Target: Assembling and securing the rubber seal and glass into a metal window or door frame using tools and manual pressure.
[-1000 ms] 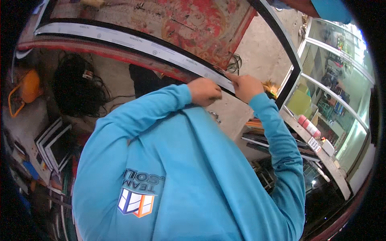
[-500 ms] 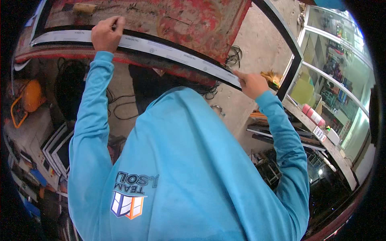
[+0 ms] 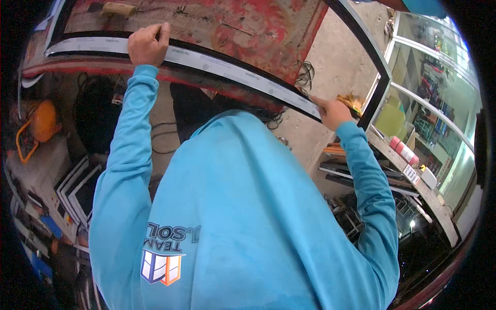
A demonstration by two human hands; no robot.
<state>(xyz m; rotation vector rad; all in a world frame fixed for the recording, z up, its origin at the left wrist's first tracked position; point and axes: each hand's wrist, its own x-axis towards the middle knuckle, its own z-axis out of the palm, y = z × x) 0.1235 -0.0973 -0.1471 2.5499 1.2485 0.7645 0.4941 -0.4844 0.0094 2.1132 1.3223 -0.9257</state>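
Note:
A large black frame lies across the far part of the view, its near bar covered by a strip of white printed film. My left hand is closed over this near bar toward its left end, thumb raised at the side; the fingertips are hidden. At the right end of the white strip, my right hand grips the same bar near the frame's corner, its index finger lying along the edge. Whether it also pinches the film I cannot tell.
Under the frame is a worn red patterned rug with a small wooden block on it. A ledge on the right bears a red-and-white bottle beside glass panes. An orange object and leaning panels stand at left.
Both hands and the near bar with its white strip sit slightly farther right in the picture. The grips look the same.

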